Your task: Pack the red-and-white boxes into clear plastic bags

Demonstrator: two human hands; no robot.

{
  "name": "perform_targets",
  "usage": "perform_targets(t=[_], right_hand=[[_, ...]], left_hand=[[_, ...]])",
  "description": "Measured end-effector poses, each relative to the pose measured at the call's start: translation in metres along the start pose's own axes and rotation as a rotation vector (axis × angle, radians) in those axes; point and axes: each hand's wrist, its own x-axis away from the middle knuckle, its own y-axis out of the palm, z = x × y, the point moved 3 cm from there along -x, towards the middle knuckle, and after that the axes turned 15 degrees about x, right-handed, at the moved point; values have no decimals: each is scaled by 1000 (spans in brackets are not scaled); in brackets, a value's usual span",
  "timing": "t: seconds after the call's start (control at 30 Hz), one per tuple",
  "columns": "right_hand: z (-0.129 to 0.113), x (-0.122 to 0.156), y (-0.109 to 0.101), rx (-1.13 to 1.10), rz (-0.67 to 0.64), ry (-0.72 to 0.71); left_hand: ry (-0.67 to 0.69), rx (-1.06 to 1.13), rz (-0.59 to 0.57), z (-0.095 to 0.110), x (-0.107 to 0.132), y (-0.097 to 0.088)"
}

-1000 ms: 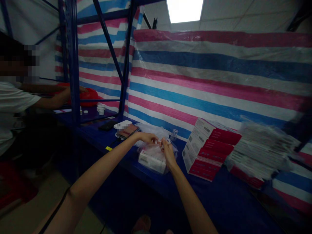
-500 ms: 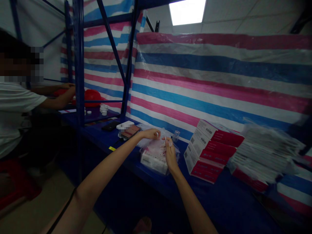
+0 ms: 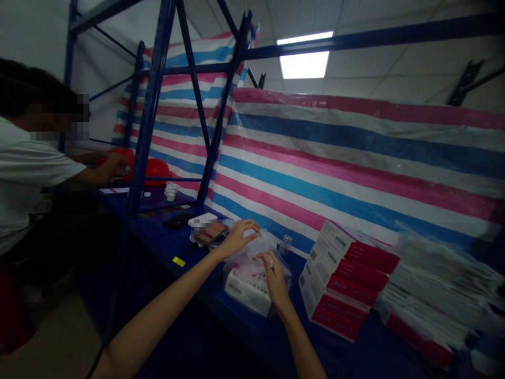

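The clear plastic bag [image 3: 252,252] sits on the worktop [image 3: 169,247] in front of you, with a white box [image 3: 246,292] in its near part. Your left hand [image 3: 241,237] arches over the bag's far-left side, wrist raised, thumb and forefinger curved toward each other; you cannot tell whether film is caught between them. Your right hand [image 3: 275,273] stands at the bag's right side, fingers bent left, a glint of clear plastic at the thumb; its grip is unclear too. The worktop's edge runs close on the near side, under your forearms. A narrow strip separates the bag from the stacked red-and-white boxes [image 3: 347,284] on the right. A clear jar [image 3: 284,246] stands just beyond the bag, near the striped sheet [image 3: 355,173].
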Motion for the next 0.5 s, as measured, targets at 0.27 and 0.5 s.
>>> perform_targets(t=[0.27,0.5], right_hand=[[-1,1,4,-131,-1,41],[10,7,6,-92,11,200]], left_hand=[[-119,255,-112,-10,40,28],[-293,368,-285,-26,38,32]])
